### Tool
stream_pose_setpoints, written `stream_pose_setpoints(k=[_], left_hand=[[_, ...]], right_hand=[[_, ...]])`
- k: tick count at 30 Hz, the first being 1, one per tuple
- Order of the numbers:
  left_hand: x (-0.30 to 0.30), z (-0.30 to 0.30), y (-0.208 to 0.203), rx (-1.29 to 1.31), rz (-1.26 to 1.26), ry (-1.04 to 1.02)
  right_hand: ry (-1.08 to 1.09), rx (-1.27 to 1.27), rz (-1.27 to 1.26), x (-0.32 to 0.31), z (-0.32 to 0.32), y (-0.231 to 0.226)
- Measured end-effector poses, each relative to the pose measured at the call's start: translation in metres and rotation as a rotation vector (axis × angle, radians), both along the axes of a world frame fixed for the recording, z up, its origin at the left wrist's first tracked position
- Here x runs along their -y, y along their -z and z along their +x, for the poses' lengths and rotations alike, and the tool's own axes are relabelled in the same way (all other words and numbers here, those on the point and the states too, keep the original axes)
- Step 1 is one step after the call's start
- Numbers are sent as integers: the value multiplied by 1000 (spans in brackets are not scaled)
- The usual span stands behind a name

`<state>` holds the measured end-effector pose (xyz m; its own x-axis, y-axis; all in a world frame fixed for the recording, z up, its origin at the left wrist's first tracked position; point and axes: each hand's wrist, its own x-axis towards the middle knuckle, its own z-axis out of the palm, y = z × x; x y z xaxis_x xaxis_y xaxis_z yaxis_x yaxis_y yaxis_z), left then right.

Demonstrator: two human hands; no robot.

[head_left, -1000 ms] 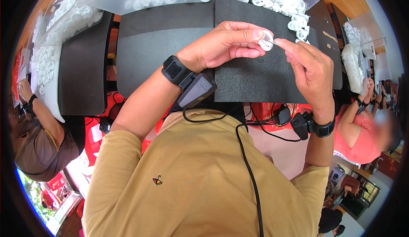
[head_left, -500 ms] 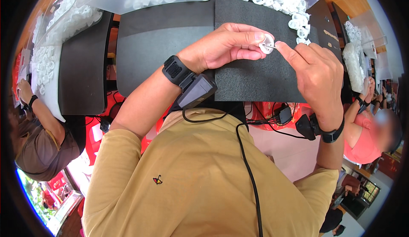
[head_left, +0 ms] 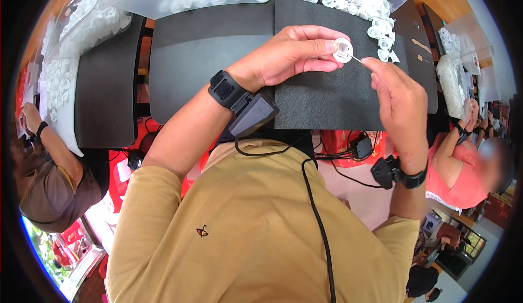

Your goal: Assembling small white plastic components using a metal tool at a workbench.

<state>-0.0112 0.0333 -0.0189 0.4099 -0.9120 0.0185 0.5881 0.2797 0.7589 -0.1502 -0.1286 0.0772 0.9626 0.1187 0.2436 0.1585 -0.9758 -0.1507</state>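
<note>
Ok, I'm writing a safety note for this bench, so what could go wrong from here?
The thin tool in the right hand points at the small white part, so a slip might jab the left hand.

The part is pinched by the fingers above the dark mat; it could drop.

The loose white pieces lie close to the right hand in this view and might get knocked.

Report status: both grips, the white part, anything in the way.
Left grip pinching round white part. Right grip holding thin rod, tip at part's edge. Nothing visibly in the way.
</note>
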Motion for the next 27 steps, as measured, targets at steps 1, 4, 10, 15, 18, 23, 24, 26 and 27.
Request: stream_pose_setpoints(k=[1,4,10,15,18,23,24,26,27], left_hand=[[1,1,1,-7,-7,-16],[2,2,2,18,-5,-54],[1,3,4,93,7,-89],[2,3,7,107,9,-100],[3,2,8,128,21,-103],[3,2,7,159,55,-144],[3,2,8,158,56,-143],[4,3,10,170,64,-159],[4,3,11,170,66,-157]], right_hand=[[68,36,151,-3,-3,8],[205,34,388,-7,-8,24],[311,48,557,-22,-9,43],[291,23,581,-25,-8,51],[304,6,605,-27,-6,51],[279,11,645,-24,-2,56],[273,7,638,-23,-1,56],[269,2,633,-22,-1,53],[266,-21,613,-23,0,50]])
